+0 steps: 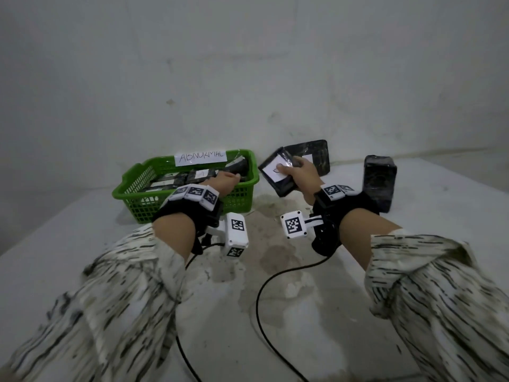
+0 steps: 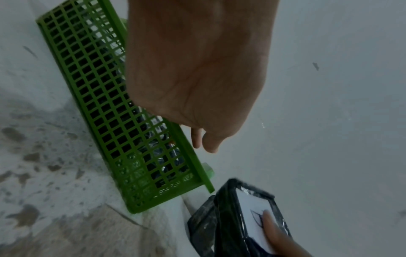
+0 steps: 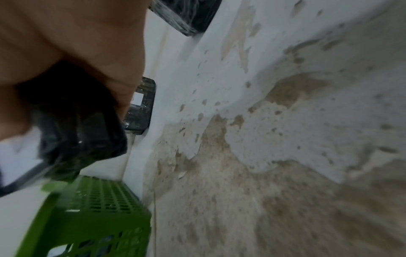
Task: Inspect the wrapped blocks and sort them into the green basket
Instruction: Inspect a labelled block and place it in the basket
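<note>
The green basket (image 1: 143, 205) (image 2: 105, 97) (image 3: 105, 200) carries an "ABNORMAL" label and holds several black wrapped blocks (image 1: 179, 179). My left hand (image 1: 230, 179) (image 2: 197, 78) hovers over the basket's right end. Its fingers are relaxed and hold nothing. Just right of the basket, my right hand (image 1: 303, 172) (image 3: 77, 34) grips a black wrapped block (image 1: 283, 186) (image 2: 252, 205) (image 3: 77, 121) above the table. The block is tilted, and my thumb lies on its white label.
A second wrapped block (image 1: 316, 155) (image 3: 142, 104) leans against the wall behind the held one. A third (image 1: 380, 180) stands upright at the right. The white table (image 1: 440, 216) has worn brown patches. Black cables (image 1: 261, 293) trail from my wrists toward me.
</note>
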`<state>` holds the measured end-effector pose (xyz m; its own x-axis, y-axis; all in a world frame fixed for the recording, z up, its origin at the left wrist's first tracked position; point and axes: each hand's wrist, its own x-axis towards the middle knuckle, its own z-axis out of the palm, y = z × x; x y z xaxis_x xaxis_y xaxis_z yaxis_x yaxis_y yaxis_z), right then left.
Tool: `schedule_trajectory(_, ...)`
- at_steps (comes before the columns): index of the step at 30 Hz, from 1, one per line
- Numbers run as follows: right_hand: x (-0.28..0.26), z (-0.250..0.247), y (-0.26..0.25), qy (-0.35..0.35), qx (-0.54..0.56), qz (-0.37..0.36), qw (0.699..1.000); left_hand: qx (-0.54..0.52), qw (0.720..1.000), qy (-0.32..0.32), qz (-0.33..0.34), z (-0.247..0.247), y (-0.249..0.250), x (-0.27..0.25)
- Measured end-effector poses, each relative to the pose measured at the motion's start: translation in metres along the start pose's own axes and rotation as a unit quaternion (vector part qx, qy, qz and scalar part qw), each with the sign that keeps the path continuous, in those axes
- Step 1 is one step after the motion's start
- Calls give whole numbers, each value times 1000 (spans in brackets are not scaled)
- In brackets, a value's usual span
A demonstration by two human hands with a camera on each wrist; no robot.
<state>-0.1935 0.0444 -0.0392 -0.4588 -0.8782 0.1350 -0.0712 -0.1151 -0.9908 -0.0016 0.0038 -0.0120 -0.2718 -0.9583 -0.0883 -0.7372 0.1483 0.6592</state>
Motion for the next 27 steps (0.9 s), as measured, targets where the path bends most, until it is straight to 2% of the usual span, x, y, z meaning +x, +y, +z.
schedule_trajectory(2, -20, 5, -16, -80, 74, 7, 994, -119, 993, 9, 23, -5, 3, -11)
schedule_trajectory(4, -38, 15, -24, -146, 100, 12, 984, -229, 972, 6, 56, -9, 5, -25)
schedule_trajectory(7, -56, 36, -28, -173, 136, 17, 975, -343, 932, -19, 114, -14, 0, -43)
schedule_trajectory(10, -66, 54, -25, -166, 159, 14, 973, -430, 893, -45, 129, -14, -11, -56)
schedule_trajectory(13, -71, 65, -14, -156, 146, 22, 977, -458, 879, -24, 132, -12, -28, -57)
schedule_trajectory(16, -76, 70, -5, -161, 109, 23, 981, -445, 887, -9, 126, -11, -40, -57)
schedule_trajectory(22, -78, 80, 8, -135, 91, 40, 986, -442, 887, -29, 127, -1, -51, -55)
schedule_trajectory(27, -79, 85, 20, -100, 96, 29, 990, -470, 875, -46, 108, 7, -55, -52)
